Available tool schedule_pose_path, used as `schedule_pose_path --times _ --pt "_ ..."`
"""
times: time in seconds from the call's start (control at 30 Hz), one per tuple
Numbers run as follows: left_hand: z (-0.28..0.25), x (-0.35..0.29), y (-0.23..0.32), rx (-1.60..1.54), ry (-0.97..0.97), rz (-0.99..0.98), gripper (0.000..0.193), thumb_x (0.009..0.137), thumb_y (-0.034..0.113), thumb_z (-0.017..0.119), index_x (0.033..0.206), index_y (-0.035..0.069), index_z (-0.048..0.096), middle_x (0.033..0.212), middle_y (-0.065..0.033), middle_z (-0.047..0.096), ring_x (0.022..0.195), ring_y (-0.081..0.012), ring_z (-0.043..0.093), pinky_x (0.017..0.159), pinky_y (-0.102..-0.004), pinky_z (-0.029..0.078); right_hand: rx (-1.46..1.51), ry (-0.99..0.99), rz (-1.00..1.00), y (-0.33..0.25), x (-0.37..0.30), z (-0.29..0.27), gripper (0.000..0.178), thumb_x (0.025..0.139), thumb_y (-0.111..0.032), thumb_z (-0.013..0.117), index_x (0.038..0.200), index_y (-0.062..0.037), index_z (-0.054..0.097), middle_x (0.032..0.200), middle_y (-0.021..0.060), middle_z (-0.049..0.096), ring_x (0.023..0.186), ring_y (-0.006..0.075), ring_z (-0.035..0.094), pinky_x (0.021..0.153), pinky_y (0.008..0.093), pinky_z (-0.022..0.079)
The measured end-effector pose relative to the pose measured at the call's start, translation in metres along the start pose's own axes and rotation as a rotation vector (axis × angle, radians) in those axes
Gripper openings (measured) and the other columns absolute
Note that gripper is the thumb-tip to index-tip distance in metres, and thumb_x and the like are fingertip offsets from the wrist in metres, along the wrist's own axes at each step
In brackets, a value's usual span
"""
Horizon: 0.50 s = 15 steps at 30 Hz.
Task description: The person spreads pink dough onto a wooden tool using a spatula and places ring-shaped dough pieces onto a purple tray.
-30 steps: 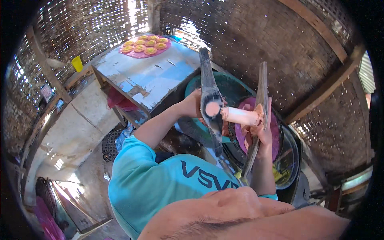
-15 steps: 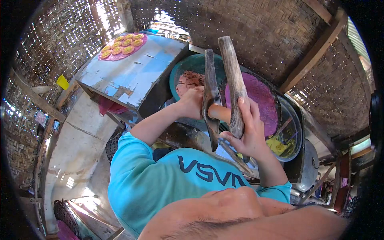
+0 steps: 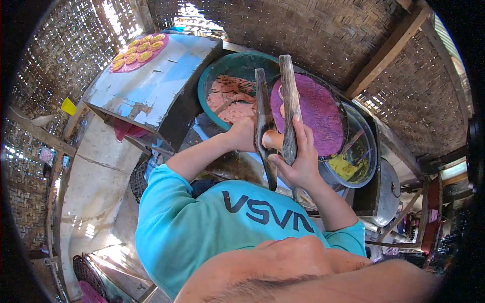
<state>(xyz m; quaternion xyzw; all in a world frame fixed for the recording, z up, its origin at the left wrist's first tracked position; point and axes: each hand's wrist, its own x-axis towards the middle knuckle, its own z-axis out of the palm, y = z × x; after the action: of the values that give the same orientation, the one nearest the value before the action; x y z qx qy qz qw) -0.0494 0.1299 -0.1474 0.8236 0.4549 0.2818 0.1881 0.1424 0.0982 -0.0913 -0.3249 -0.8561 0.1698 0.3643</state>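
I hold a wooden press between my hands, with two long handles and a short light-brown cylinder [image 3: 273, 140] between them. My left hand [image 3: 241, 135] is closed around the dark handle [image 3: 262, 98]; its fingers are mostly hidden. On the other side, my right hand [image 3: 302, 160] grips the paler, weathered handle [image 3: 289, 83], with fingers wrapped along it and the thumb near its lower end. Just beyond my left hand, a green basin [image 3: 203, 93] holds pink dough [image 3: 227, 93]. Behind the right handle lies a round purple mat [image 3: 321, 118], partly covered by the press.
At the right, a basin [image 3: 375, 156] contains yellow dough [image 3: 346, 169]. A blue-and-white tabletop [image 3: 161, 76] at far left bears a pink sheet [image 3: 126, 67] with several yellow rounds. A metal pot [image 3: 386, 194] stands at right. Woven walls [image 3: 303, 30] enclose the space.
The two handles are closer together, with less of the cylinder showing between them. My right hand has moved left, toward my left hand. The surroundings have shifted up and left in view.
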Motion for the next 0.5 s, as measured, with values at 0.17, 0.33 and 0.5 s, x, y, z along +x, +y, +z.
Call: schedule_pose_path --times 0.17,0.33,0.5 --pt "0.026 0.014 -0.006 -0.087 0.059 -0.106 0.059 0.057 0.035 0.071 0.107 0.009 0.053 0.097 -0.0139 0.059 0.093 -0.0271 0.056 0.079 -0.0368 0.043 0.526 -0.080 0.154 0.023 -0.002 -0.019 0.087 0.063 -0.034 0.072 0.131 -0.0080 0.026 0.122 0.0174 0.036 0.102 0.0299 0.048 0.082 0.0388 0.043" --pt "0.039 0.034 -0.011 -0.350 0.069 -0.019 0.063 0.056 0.024 0.074 0.111 0.006 0.050 0.105 -0.0125 0.056 0.099 -0.0244 0.052 0.086 -0.0357 0.039 1.313 -0.608 0.788 0.087 -0.055 -0.037 0.088 0.062 -0.040 0.073 0.128 -0.0022 0.028 0.115 0.0154 0.045 0.099 0.0238 0.051 0.083 0.0346 0.042" --pt "-0.019 0.074 0.010 -1.643 -0.117 0.250 0.106 0.048 0.023 0.078 0.136 0.015 0.019 0.137 -0.0167 0.023 0.120 -0.0340 0.034 0.096 -0.0461 0.031 1.630 -0.775 0.595 0.081 -0.060 -0.051 0.093 0.060 -0.048 0.069 0.129 -0.0023 0.027 0.116 0.0180 0.045 0.102 0.0306 0.049 0.083 0.0396 0.042"
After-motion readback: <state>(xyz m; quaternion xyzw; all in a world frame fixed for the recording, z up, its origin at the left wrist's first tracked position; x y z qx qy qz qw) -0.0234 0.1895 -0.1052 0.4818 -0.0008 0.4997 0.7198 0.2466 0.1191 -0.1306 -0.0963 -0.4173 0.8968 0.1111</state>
